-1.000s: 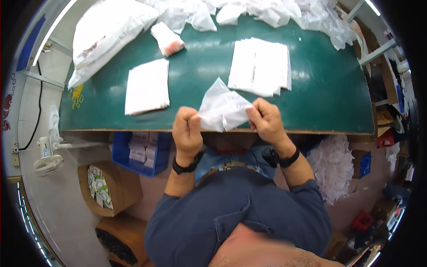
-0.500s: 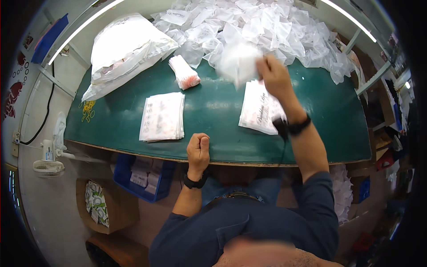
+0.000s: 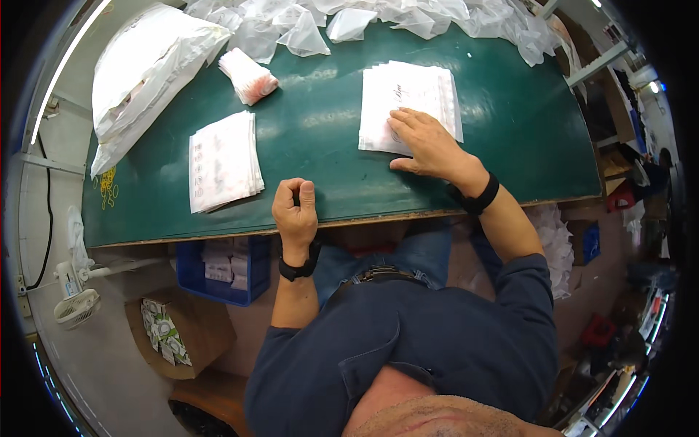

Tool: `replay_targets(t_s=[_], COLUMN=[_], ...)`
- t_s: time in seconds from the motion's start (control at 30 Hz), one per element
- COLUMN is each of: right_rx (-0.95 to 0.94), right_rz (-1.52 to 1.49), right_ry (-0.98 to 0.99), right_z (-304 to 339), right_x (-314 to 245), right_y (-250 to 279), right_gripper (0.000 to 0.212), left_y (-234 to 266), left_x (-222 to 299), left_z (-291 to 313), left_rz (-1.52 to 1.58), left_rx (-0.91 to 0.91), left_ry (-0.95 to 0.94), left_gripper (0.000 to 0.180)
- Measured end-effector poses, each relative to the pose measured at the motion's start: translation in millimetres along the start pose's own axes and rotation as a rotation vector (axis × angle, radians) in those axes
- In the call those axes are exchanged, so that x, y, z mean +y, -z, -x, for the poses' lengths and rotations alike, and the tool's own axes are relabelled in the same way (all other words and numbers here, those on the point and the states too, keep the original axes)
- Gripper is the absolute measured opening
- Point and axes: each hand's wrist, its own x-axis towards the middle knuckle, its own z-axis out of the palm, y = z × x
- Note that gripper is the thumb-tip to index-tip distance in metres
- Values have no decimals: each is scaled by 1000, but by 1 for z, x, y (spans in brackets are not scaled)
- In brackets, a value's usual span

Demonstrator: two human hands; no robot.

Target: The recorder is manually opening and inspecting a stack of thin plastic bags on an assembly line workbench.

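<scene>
My right hand (image 3: 431,146) lies with fingers stretched out on the near part of a stack of flat white printed plastic bags (image 3: 378,95), right of the middle of the table. Some dark lettering shows beyond its fingertips. My left hand (image 3: 295,213) is closed in a loose fist, thumb uppermost, at the near table edge; nothing shows in it. A second stack of printed white bags (image 3: 222,162) lies to its left, a little apart from it. Farther back is a bundled roll of white and pinkish bags (image 3: 247,76).
Loose translucent bags (image 3: 302,33) are heaped along the back of the green table (image 3: 313,138). A large white sack (image 3: 149,65) stands at the back left, with yellow rubber bands (image 3: 108,188) near it. Below the edge are a blue bin (image 3: 256,273), a carton (image 3: 207,328) and a fan (image 3: 76,306).
My right hand has come from the back heap down onto the right stack; the blurred bag it held is no longer in it. My left hand stays a fist. The whole view has shifted.
</scene>
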Motion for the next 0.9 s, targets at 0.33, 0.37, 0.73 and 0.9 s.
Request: replay_targets(t_s=[0.33, 0.37, 0.73, 0.9], right_rx=[49, 24, 13, -18], right_rz=[-109, -111, -130, -121], right_ry=[-107, -125, -73, -98], right_z=[21, 20, 24, 26], right_x=[23, 23, 25, 29], right_y=[-25, -23, -20, -22], right_gripper=[2, 2, 3, 5], left_y=[-3, -3, -7, -6], left_x=[2, 2, 9, 7], left_z=[2, 2, 0, 0], left_rz=[-59, -62, -104, -102], left_rx=[-2, -2, -48, -55], left_ry=[-16, -16, -20, -7], left_gripper=[22, 22, 23, 24])
